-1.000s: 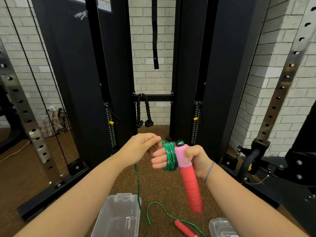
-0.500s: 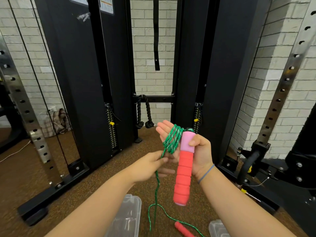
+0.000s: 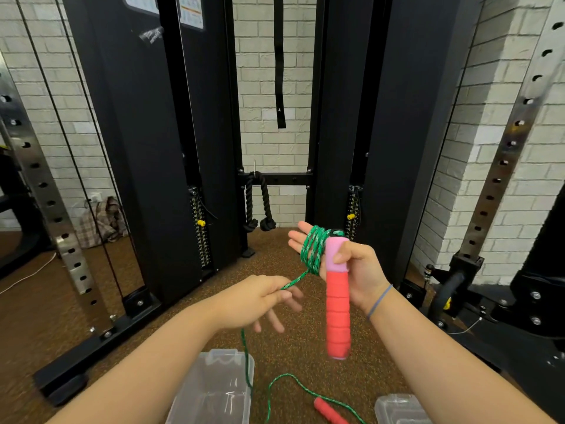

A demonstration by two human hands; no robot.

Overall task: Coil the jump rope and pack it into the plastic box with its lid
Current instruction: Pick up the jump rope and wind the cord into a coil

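Red handle [image 3: 337, 304] hangs lengthwise downward in right hand [image 3: 354, 264]'s grip; left hand [image 3: 260, 298] seemingly pinches green rope [image 3: 312, 249].

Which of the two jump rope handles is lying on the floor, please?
The second handle, at the bottom edge between the two clear plastic pieces, lies on the floor. The other handle is held upright in the right hand.

Green jump rope [image 3: 312, 254] partly coiled; pink-red handle [image 3: 337, 301] hangs upright; second red handle [image 3: 328, 412] on floor. Clear plastic box [image 3: 214, 390] open, lid [image 3: 397, 410] lying apart to its right.
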